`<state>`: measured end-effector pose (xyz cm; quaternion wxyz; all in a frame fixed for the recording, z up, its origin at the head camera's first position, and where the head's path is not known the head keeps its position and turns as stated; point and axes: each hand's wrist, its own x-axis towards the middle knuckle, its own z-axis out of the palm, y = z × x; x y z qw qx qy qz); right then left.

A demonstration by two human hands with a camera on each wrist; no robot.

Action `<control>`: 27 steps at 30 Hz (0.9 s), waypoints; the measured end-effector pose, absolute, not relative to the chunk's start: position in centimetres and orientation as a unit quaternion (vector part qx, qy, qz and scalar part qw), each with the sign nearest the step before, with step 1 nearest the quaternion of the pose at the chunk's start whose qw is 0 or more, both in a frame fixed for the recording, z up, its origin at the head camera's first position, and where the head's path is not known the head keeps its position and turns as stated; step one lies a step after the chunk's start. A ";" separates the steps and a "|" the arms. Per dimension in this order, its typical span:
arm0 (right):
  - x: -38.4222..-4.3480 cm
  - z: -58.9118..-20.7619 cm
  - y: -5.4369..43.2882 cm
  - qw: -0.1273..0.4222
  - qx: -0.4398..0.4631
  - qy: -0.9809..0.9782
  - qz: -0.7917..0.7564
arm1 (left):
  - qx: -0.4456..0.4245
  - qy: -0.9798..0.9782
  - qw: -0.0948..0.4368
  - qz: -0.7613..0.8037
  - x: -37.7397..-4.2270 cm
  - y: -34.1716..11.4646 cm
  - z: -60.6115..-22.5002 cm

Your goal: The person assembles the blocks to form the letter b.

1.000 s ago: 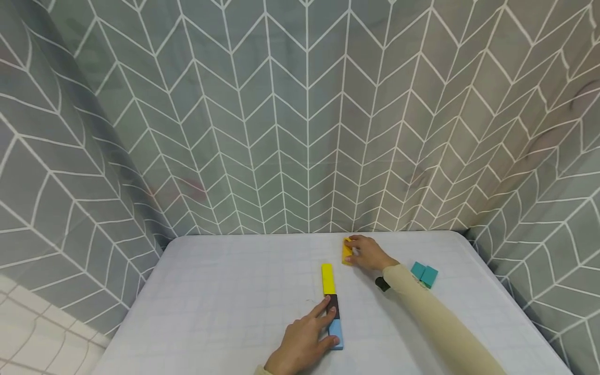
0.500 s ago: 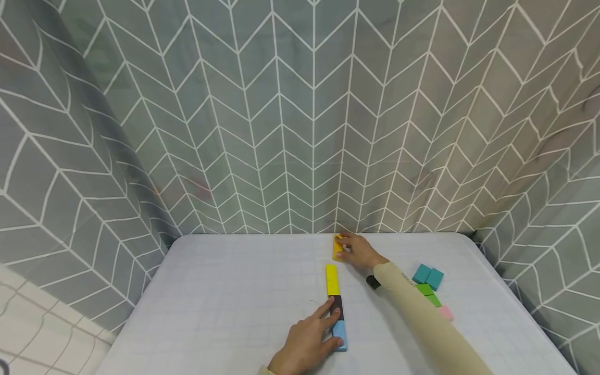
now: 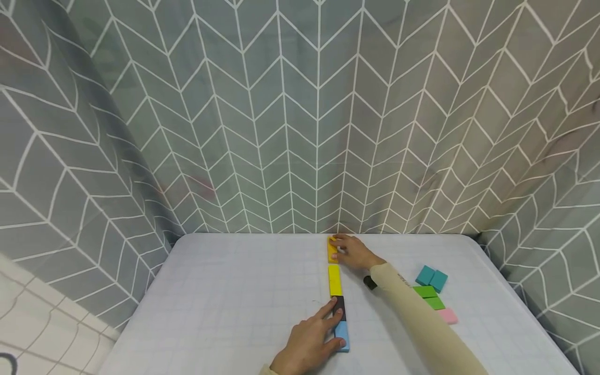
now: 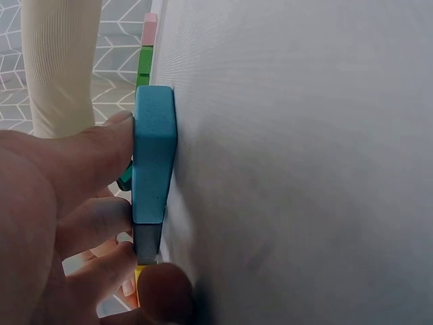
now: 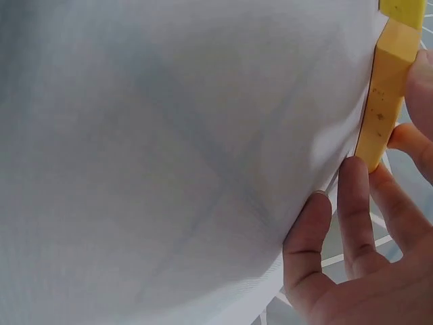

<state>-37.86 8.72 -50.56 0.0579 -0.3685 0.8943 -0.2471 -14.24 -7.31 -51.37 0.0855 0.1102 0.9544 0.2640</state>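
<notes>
3-block row (image 3: 341, 302) down, left hand (image 3: 307, 341) loosely spread on it, right hand (image 3: 354, 253) pinching orange block (image 3: 330, 251) beyond, 5+ others (image 3: 425, 291) left.

left grip (image 3: 309, 337) partly hides the black block (image 3: 341, 302), and that sleeve marking (image 3: 404, 280) is way too tiny to read

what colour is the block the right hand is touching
Orange-yellow; the block shows best in the right wrist view.

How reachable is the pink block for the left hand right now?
Probably not directly: the right forearm slants across between the left hand and the pink block. That hand also touches the black block and blue block.
</notes>
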 end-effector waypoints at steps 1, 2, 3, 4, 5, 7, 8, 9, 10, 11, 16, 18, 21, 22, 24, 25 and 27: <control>-37.8 -50.6 8.7 0.056 -0.373 0.893 -0.246 | 0.111 0.954 0.085 0.263 -14.3 -7.3 -51.4; -37.8 -50.6 8.8 0.054 -0.376 0.892 -0.246 | 0.111 0.955 0.085 0.262 -14.3 -7.3 -51.4; -37.8 -50.6 8.8 0.053 -0.379 0.891 -0.246 | 0.111 0.955 0.086 0.262 -14.3 -7.3 -51.5; -37.8 -50.6 8.8 0.052 -0.380 0.890 -0.246 | 0.110 0.955 0.087 0.262 -14.4 -7.2 -51.5; -37.7 -50.7 8.8 0.052 -0.381 0.889 -0.248 | 0.109 0.955 0.087 0.261 -14.4 -7.2 -51.5; -37.7 -50.7 8.8 0.055 -0.381 0.888 -0.250 | 0.109 0.956 0.088 0.259 -14.4 -7.2 -51.5; -37.7 -50.7 8.8 0.058 -0.382 0.887 -0.252 | 0.109 0.956 0.088 0.258 -14.4 -7.2 -51.5; -37.6 -50.8 8.8 0.061 -0.382 0.887 -0.251 | 0.108 0.956 0.088 0.258 -14.4 -7.2 -51.5; -37.6 -50.8 8.8 0.063 -0.384 0.887 -0.250 | 0.108 0.956 0.088 0.258 -14.4 -7.2 -51.5; -37.6 -50.8 8.7 0.064 -0.386 0.886 -0.250 | 0.107 0.956 0.088 0.259 -14.4 -7.2 -51.5; -37.4 -50.9 8.6 0.066 -0.382 0.886 -0.254 | 0.104 0.956 0.087 0.260 -14.3 -7.3 -51.4; -37.3 -50.8 8.6 0.065 -0.376 0.887 -0.259 | 0.103 0.956 0.088 0.260 -14.3 -7.3 -51.4; -37.2 -50.8 8.6 0.067 -0.366 0.889 -0.268 | 0.101 0.957 0.090 0.258 -14.2 -7.2 -51.3; -37.2 -50.8 8.6 0.066 -0.364 0.889 -0.269 | 0.100 0.957 0.091 0.258 -14.2 -7.2 -51.3; -37.1 -50.8 8.6 0.066 -0.359 0.890 -0.273 | 0.099 0.957 0.090 0.257 -14.2 -7.2 -51.3; -37.1 -50.8 8.6 0.067 -0.357 0.890 -0.276 | 0.098 0.957 0.090 0.257 -14.2 -7.2 -51.3; -37.1 -50.7 8.7 0.069 -0.354 0.889 -0.282 | 0.099 0.957 0.090 0.256 -14.2 -7.2 -51.3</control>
